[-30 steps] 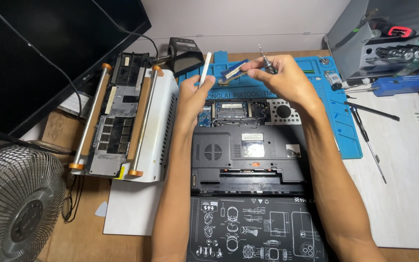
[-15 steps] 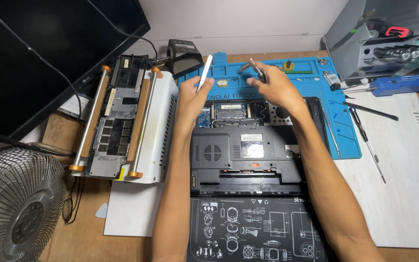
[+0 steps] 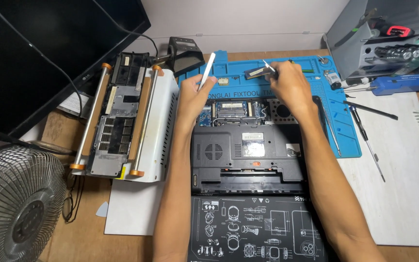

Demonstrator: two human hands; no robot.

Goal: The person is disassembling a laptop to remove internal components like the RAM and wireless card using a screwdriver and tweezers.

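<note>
A black laptop (image 3: 248, 160) lies bottom up in front of me, its rear end on a blue work mat (image 3: 338, 116). The memory bay (image 3: 230, 109) at the laptop's far edge is uncovered. My left hand (image 3: 194, 99) rests at the bay's left side and holds a slim white pry tool (image 3: 207, 72) pointing up and away. My right hand (image 3: 291, 86) hovers over the bay's right side and grips metal tweezers (image 3: 269, 67). The tweezers' tips touch a small dark memory module (image 3: 255, 73) just over the mat's back trays.
A white machine (image 3: 163, 121) bearing a laptop cover panel (image 3: 117, 126) stands at left, with a dark monitor (image 3: 35, 53) behind and a fan (image 3: 15, 208) in front. Screwdrivers (image 3: 364, 131) lie at right below a grey tool rack (image 3: 364, 34). A black printed mat (image 3: 258, 233) lies nearest me.
My right hand has drawn the tweezers and the module a little to the right and lower, toward the mat's back trays. My left hand with the pry tool has barely shifted.
</note>
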